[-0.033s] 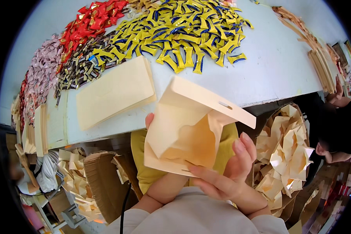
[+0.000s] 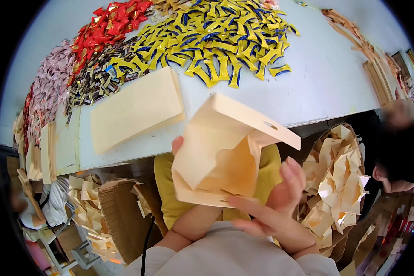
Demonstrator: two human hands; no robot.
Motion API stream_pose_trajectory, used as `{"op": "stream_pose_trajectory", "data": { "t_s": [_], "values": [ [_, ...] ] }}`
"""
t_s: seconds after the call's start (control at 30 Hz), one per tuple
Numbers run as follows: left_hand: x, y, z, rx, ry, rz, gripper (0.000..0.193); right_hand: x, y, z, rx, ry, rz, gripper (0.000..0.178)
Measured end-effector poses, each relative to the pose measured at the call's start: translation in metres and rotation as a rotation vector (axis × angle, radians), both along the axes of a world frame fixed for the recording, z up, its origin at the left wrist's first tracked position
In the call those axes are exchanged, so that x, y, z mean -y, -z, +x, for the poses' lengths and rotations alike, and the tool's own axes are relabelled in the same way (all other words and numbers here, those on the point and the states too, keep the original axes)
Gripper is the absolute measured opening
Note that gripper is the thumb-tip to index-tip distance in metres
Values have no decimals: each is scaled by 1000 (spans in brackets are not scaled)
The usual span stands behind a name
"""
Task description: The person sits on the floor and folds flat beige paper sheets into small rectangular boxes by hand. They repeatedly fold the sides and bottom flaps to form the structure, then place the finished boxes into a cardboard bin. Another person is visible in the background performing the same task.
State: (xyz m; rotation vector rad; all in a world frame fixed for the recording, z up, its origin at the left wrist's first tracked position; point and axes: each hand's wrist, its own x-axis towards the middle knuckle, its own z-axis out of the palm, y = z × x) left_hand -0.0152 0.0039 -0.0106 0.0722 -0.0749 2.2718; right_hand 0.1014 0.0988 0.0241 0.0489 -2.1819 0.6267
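Observation:
I hold a half-folded cream paper box [image 2: 216, 156] in front of my chest, its open side toward me and a flap with a slot sticking out to the right. My left hand [image 2: 176, 146] grips it from behind; only the thumb tip shows at the box's left edge. My right hand [image 2: 273, 207] holds the lower right side, with the fingers lying along the bottom edge. On the light blue table [image 2: 326, 78] just beyond lies a stack of flat cream box blanks [image 2: 133, 108].
Piles of wrapped sweets cover the far table: yellow-blue [image 2: 216, 37], red [image 2: 110, 23], dark and gold [image 2: 96, 69], pink [image 2: 50, 87]. Folded cream boxes [image 2: 340, 184] are heaped at my right, beside another person [image 2: 395, 147]. A brown carton [image 2: 119, 211] stands at lower left.

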Motion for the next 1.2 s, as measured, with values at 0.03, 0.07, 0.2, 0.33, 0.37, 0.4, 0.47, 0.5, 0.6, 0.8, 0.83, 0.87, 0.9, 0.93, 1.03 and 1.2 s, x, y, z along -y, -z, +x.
{"op": "stream_pose_trajectory", "data": {
  "t_s": [0.03,0.07,0.2,0.33,0.37,0.4,0.47,0.5,0.6,0.8,0.83,0.87,0.9,0.93,1.03,1.2],
  "values": [
    [1,0,-2,8,4,2,73,-2,-3,4,26,-1,-70,21],
    [1,1,-1,10,12,7,73,-4,-7,7,49,-1,-141,26],
    [-4,8,-1,37,79,19,73,-11,-15,4,134,-131,-487,44],
    [-10,13,0,24,123,-47,71,-19,-40,-7,411,-310,-878,44],
    [-11,14,-1,6,142,-28,71,-19,-40,-7,444,-324,-967,43],
    [-12,16,-2,-12,161,-12,70,-19,-40,-8,476,-338,-1057,42],
    [-15,21,-4,-6,245,114,70,-20,-41,-7,506,-351,-1105,43],
    [-16,25,-3,3,285,158,70,-22,-42,-7,505,-363,-1022,42],
    [-18,67,-3,25,323,166,68,-22,-46,-9,422,-351,-727,39],
    [-38,95,19,-820,-838,-272,65,-16,-20,-12,30,-275,-215,38],
    [-33,79,18,-842,-801,-342,65,-17,-18,-11,52,-281,-265,36],
    [-32,70,18,-844,-772,-383,64,-18,-17,-8,75,-289,-310,34],
    [-29,61,18,-847,-742,-424,64,-18,-16,-7,98,-296,-355,33],
    [-27,57,18,-835,-717,-443,63,-17,-18,-8,129,-306,-424,30],
    [-26,45,18,-848,-744,-436,60,-13,-23,-6,195,-275,-572,30],
    [-28,43,26,-842,-802,-612,57,-7,-19,-5,164,-197,-752,37]
  ]
}}
